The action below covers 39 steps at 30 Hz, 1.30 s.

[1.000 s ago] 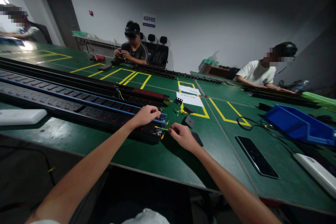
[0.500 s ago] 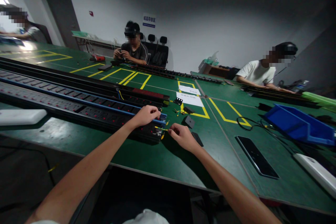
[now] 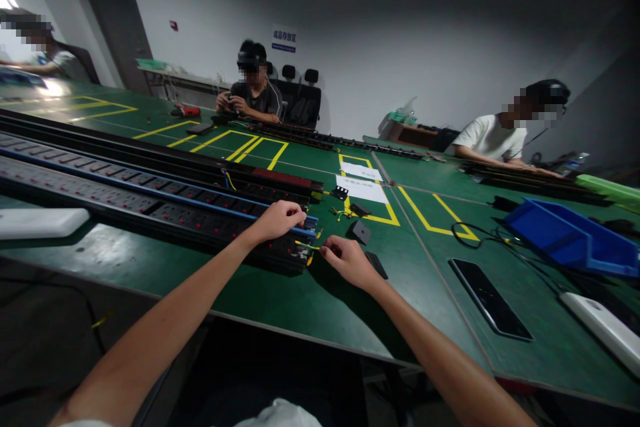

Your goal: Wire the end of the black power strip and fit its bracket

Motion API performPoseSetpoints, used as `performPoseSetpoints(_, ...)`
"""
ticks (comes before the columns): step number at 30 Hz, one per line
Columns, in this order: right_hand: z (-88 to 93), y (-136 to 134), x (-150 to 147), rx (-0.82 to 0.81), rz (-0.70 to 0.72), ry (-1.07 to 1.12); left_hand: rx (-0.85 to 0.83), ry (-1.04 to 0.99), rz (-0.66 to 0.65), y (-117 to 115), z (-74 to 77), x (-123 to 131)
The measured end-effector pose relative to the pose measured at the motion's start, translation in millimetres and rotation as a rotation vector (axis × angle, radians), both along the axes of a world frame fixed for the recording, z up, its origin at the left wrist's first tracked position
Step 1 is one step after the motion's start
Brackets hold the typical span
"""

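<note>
Where the nearest black socket strip (image 3: 185, 217) ends, just right of centre, a thin yellow-green wire (image 3: 311, 246) sticks out toward the wearer's right hand (image 3: 347, 260). That hand is nearly closed, its thumb and forefinger pinching the wire's free end, the other fingers curled loosely behind. Beside it, the left hand (image 3: 280, 220) rests palm down over the end of a second socket strip (image 3: 220, 202) with blue edges. Its fingers are bent and its thumb is drawn in close to the forefinger; whether anything is gripped there, I cannot tell.

Just beyond the right hand lie a small black block (image 3: 361, 232) and, partly behind the wrist, a flat black piece (image 3: 377, 265). A little farther off are some loose short wires (image 3: 343, 215) and two sheets of white paper (image 3: 361, 189). All rest on a long green table (image 3: 425, 267) marked with yellow tape (image 3: 415, 210). To the right are a dark-screened phone (image 3: 490, 298) and a blue bin (image 3: 570, 233). Across the table, one person (image 3: 257, 97) holds a small object in both hands; another (image 3: 493, 137), in a white shirt, leans over dark strips (image 3: 520, 179).
</note>
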State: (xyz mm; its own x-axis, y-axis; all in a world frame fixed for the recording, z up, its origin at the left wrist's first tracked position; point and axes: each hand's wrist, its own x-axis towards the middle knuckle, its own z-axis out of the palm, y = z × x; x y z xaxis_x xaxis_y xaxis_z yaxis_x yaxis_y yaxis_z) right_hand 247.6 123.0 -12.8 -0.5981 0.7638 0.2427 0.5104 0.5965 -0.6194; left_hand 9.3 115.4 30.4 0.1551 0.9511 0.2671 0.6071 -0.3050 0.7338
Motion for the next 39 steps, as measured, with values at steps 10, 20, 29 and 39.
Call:
performPoseSetpoints(10, -0.6, 0.0, 0.5, 0.006, -0.001, -0.026, -0.001, 0.016, 0.002, 1.2, -1.8, -0.7)
performPoseSetpoints(20, 1.4, -1.0, 0.5, 0.006, -0.001, -0.040, 0.000, 0.019, -0.002, 1.0, -1.5, -1.1)
performPoseSetpoints(29, 1.3, -1.0, 0.0, 0.012, 0.005, -0.055, 0.005, 0.014, -0.006, 0.5, -0.9, -0.8)
performPoseSetpoints(39, 0.3, 0.2, -0.2, 0.016, 0.010, -0.078, 0.003, 0.002, -0.011, 2.0, -2.6, -1.3)
